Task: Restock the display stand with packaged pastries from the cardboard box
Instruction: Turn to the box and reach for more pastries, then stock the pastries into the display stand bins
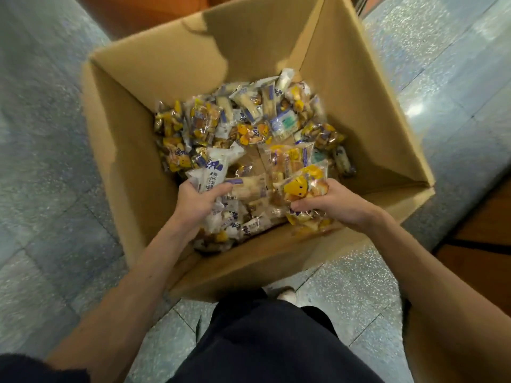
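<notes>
A big open cardboard box (130, 150) stands on the floor below me, its bottom covered with several packaged pastries (249, 120) in clear, white and yellow wrappers. My left hand (193, 201) reaches into the box and grips a bunch of white-wrapped pastry packs (213, 167). My right hand (336, 203) grips a bunch of yellow-printed pastry packs (301, 183) near the box's front wall. The display stand is out of view.
Grey speckled floor tiles (41, 161) surround the box. My dark trousers (262, 341) and a light shoe (287, 295) are just in front of the box. A brown wooden surface (481, 239) lies at the right edge.
</notes>
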